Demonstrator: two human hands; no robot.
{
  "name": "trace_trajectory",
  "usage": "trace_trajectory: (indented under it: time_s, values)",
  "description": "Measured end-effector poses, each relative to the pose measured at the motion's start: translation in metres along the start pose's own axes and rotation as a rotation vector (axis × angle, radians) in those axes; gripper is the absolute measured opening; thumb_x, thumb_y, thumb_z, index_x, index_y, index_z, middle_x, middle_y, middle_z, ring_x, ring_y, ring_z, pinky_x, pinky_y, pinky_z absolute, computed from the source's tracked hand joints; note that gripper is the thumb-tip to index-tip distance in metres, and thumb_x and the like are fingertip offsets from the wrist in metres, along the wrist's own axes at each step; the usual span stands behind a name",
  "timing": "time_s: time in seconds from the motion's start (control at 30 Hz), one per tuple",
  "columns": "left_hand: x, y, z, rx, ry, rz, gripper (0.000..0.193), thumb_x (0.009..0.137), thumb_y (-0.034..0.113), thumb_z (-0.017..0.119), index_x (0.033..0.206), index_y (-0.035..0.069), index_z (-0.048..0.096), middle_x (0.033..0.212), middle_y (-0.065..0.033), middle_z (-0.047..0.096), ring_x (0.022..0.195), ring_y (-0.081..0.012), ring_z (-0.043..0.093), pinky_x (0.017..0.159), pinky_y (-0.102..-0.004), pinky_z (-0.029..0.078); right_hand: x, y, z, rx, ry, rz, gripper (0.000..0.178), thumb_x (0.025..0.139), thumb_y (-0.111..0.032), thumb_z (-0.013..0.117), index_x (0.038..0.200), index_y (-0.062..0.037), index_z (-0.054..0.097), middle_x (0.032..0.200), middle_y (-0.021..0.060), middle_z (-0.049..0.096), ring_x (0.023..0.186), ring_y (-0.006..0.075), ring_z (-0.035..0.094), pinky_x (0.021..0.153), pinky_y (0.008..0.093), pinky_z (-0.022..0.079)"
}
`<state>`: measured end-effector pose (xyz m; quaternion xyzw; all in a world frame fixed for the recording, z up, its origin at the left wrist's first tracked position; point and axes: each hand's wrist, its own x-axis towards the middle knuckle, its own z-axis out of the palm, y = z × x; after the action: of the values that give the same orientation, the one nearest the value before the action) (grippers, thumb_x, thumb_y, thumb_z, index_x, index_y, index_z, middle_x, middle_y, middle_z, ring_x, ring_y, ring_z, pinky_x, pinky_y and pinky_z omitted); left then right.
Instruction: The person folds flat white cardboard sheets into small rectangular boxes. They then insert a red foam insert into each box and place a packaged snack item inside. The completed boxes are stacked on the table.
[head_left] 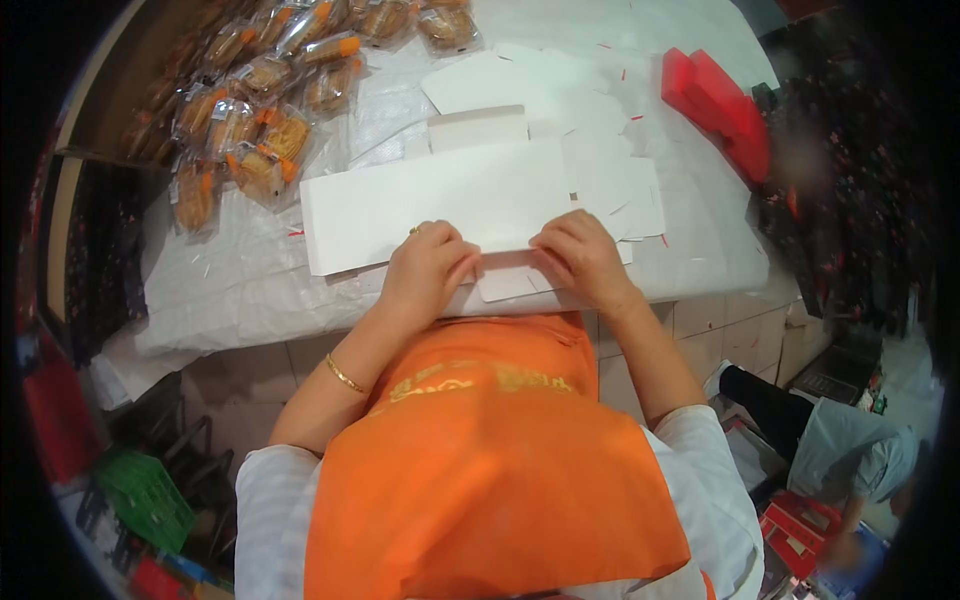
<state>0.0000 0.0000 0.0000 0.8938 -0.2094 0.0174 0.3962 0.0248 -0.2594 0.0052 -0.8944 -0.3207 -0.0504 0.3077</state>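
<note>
A flat white cardboard box blank (400, 205) lies unfolded, plain side up, along the near part of the table. My left hand (432, 262) pinches its near edge, fingers curled together, left of a small flap. At the other end of that flap (508, 278), my right hand (585, 258) pinches the same fold line. The flap slants down toward me between the two hands. On the far side a second small flap (478, 130) stands partly raised. More white card pieces (510, 85) lie beneath and beyond the blank.
Individually wrapped baked pastries (265, 75) are heaped at the far left beside a brown carton (115, 85). A red object (715, 105) lies at the far right of the sheet-covered table (225, 290). Below stand a green crate (145, 498) and, at right, another person (850, 445).
</note>
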Motion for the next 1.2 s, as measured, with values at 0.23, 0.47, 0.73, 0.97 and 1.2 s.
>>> trace_trajectory:
  time_s: [0.23, 0.47, 0.73, 0.97, 1.2]
  values:
    - [-0.011, 0.0, 0.007, 0.018, 0.078, 0.117, 0.011, 0.081, 0.008, 0.073, 0.091, 0.005, 0.071, 0.087, -0.0084, 0.063, 0.082, -0.027, 0.06, 0.072, -0.0361, 0.05, -0.014, -0.005, 0.017, 0.029, 0.085, -0.008, 0.021, 0.072, -0.007, 0.077, 0.091, -0.007, 0.067, 0.089, 0.0059, 0.062, 0.086, 0.0266, 0.06, 0.074, 0.037, 0.05]
    - [-0.008, 0.0, 0.003, -0.057, 0.005, 0.033, 0.008, 0.082, 0.008, 0.073, 0.089, 0.004, 0.071, 0.086, -0.008, 0.062, 0.082, -0.0264, 0.059, 0.072, -0.0354, 0.048, -0.014, -0.006, 0.011, 0.139, 0.043, 0.028, 0.014, 0.074, -0.007, 0.075, 0.085, -0.0072, 0.068, 0.084, 0.0061, 0.061, 0.079, 0.0274, 0.057, 0.07, 0.0378, 0.049]
    - [0.009, -0.001, 0.009, -0.022, -0.194, -0.208, 0.014, 0.077, 0.014, 0.077, 0.079, 0.004, 0.068, 0.072, -0.0112, 0.063, 0.067, -0.0286, 0.061, 0.062, -0.0382, 0.048, 0.006, -0.011, 0.002, 0.199, -0.279, 0.402, 0.009, 0.077, -0.009, 0.071, 0.08, -0.003, 0.065, 0.077, 0.0111, 0.061, 0.072, 0.0273, 0.059, 0.066, 0.0361, 0.048]
    - [0.023, 0.001, 0.01, 0.096, -0.3, -0.301, 0.027, 0.074, 0.024, 0.081, 0.071, 0.004, 0.062, 0.067, -0.0113, 0.063, 0.063, -0.0293, 0.062, 0.059, -0.0397, 0.048, 0.032, -0.016, 0.0, 0.023, -0.582, 0.53, 0.013, 0.077, -0.015, 0.069, 0.079, -0.0022, 0.064, 0.079, 0.0148, 0.065, 0.078, 0.0337, 0.063, 0.069, 0.0429, 0.049]
    - [0.028, 0.007, 0.01, 0.174, -0.322, -0.303, 0.034, 0.074, 0.033, 0.082, 0.069, 0.007, 0.06, 0.072, -0.0117, 0.065, 0.07, -0.0332, 0.063, 0.062, -0.0433, 0.049, 0.039, -0.018, 0.0, -0.174, -0.694, 0.326, 0.021, 0.081, -0.025, 0.071, 0.086, -0.0057, 0.064, 0.087, 0.013, 0.067, 0.086, 0.0342, 0.064, 0.074, 0.0456, 0.051]
